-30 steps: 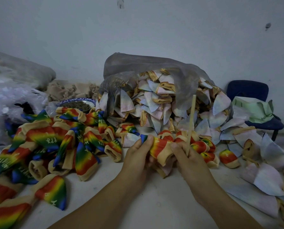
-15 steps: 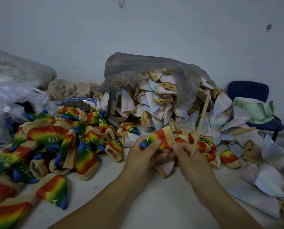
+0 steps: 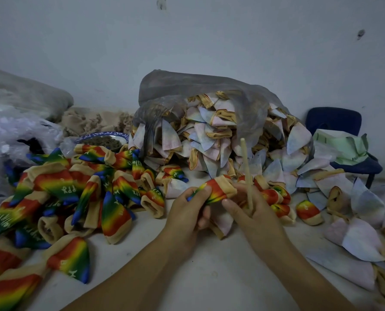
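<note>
The rainbow sock (image 3: 218,190) sits bunched between your two sets of fingers, just above the table (image 3: 209,270). Your left hand (image 3: 187,212) grips its blue-green end, thumb on top and fingers curled beneath. Your right hand (image 3: 254,216) presses its thumb to the tan cuff end, and its fingers curl round a wooden stick (image 3: 246,162) that stands upright past your fingertips. Left of your left fingers lies a heap of rainbow socks (image 3: 74,194). Beyond your fingertips, a grey plastic bag (image 3: 187,86) spills pale socks (image 3: 209,131).
</note>
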The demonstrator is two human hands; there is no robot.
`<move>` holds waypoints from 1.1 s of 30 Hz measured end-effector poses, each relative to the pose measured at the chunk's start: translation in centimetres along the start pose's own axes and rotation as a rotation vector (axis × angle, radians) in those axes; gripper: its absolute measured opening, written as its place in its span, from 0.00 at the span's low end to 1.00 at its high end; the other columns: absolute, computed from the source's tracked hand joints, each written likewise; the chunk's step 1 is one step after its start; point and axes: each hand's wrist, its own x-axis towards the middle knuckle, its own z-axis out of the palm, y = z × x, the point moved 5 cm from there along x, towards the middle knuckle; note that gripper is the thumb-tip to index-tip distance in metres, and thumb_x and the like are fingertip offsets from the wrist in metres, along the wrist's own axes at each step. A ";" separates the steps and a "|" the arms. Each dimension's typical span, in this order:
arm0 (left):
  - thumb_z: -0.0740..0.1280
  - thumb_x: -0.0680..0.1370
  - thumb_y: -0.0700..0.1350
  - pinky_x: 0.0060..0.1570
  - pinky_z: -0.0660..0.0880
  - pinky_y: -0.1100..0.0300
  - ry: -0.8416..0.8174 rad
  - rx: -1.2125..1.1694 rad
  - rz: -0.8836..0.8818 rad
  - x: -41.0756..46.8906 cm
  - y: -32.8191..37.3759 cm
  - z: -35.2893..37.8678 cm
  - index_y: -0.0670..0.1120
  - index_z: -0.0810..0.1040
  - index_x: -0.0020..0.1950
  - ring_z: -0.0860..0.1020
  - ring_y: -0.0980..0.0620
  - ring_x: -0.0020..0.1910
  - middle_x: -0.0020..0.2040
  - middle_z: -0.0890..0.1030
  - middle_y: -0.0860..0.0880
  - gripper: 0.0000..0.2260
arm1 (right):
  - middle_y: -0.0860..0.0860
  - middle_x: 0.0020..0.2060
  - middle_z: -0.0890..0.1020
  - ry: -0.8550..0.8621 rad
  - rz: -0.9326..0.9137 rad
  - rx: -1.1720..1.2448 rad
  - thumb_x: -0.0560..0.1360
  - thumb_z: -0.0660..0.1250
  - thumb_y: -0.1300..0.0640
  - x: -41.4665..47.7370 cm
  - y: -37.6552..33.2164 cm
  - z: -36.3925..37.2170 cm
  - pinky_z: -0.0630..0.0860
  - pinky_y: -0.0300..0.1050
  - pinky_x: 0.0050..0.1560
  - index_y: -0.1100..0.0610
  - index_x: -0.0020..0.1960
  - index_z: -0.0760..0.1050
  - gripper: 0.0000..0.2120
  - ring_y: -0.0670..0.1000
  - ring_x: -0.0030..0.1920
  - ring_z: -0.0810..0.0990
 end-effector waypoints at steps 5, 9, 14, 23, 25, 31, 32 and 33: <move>0.67 0.78 0.54 0.24 0.68 0.66 0.059 0.298 0.061 -0.4 0.3 0.3 0.47 0.76 0.47 0.71 0.56 0.23 0.28 0.76 0.50 0.11 | 0.43 0.43 0.84 0.049 0.042 0.105 0.67 0.65 0.40 0.1 0.6 -0.5 0.76 0.34 0.46 0.40 0.45 0.78 0.09 0.41 0.46 0.82; 0.66 0.79 0.58 0.54 0.69 0.74 0.147 0.768 0.477 -1.3 2.1 0.8 0.59 0.73 0.62 0.72 0.68 0.55 0.57 0.74 0.63 0.12 | 0.42 0.37 0.83 0.082 0.093 0.159 0.70 0.65 0.41 0.2 1.1 -1.0 0.73 0.31 0.37 0.47 0.46 0.79 0.11 0.37 0.37 0.79; 0.59 0.79 0.59 0.68 0.52 0.69 -0.053 1.175 0.696 -2.2 1.9 3.1 0.55 0.69 0.74 0.58 0.63 0.69 0.70 0.70 0.58 0.24 | 0.43 0.30 0.81 0.096 0.142 0.210 0.77 0.63 0.50 0.1 1.4 -0.9 0.71 0.29 0.27 0.52 0.46 0.78 0.08 0.37 0.30 0.78; 0.62 0.79 0.48 0.48 0.67 0.56 0.024 1.145 0.775 -2.2 2.8 2.5 0.44 0.83 0.50 0.70 0.53 0.44 0.41 0.73 0.55 0.12 | 0.45 0.29 0.82 -0.039 0.124 0.397 0.79 0.60 0.57 -0.2 0.2 -1.4 0.73 0.29 0.31 0.59 0.54 0.78 0.10 0.39 0.31 0.80; 0.62 0.79 0.48 0.46 0.68 0.55 0.029 1.122 0.778 -2.2 2.8 2.5 0.43 0.82 0.46 0.70 0.52 0.42 0.39 0.72 0.55 0.12 | 0.40 0.42 0.84 0.030 0.092 0.279 0.75 0.65 0.51 -0.1 0.1 -2.0 0.75 0.29 0.38 0.50 0.54 0.79 0.10 0.38 0.44 0.81; 0.64 0.78 0.49 0.46 0.67 0.56 -0.004 1.146 0.762 -2.1 2.4 3.1 0.43 0.77 0.41 0.68 0.53 0.43 0.39 0.71 0.55 0.11 | 0.31 0.47 0.80 -0.073 0.055 -0.018 0.76 0.67 0.53 -0.1 0.5 -0.9 0.70 0.22 0.45 0.40 0.54 0.76 0.10 0.30 0.50 0.76; 0.64 0.77 0.50 0.46 0.67 0.56 0.001 1.145 0.756 -2.0 2.4 3.1 0.43 0.77 0.41 0.69 0.52 0.43 0.39 0.71 0.54 0.11 | 0.31 0.45 0.81 -0.062 0.059 -0.037 0.76 0.67 0.53 0.0 0.8 -1.1 0.71 0.23 0.44 0.42 0.53 0.76 0.08 0.31 0.49 0.77; 0.65 0.77 0.50 0.46 0.67 0.56 0.008 1.139 0.750 -1.9 2.4 3.1 0.43 0.76 0.41 0.69 0.51 0.43 0.39 0.71 0.54 0.11 | 0.33 0.44 0.81 -0.054 0.070 -0.030 0.76 0.67 0.53 0.1 1.0 -1.2 0.71 0.24 0.44 0.44 0.52 0.76 0.06 0.33 0.48 0.78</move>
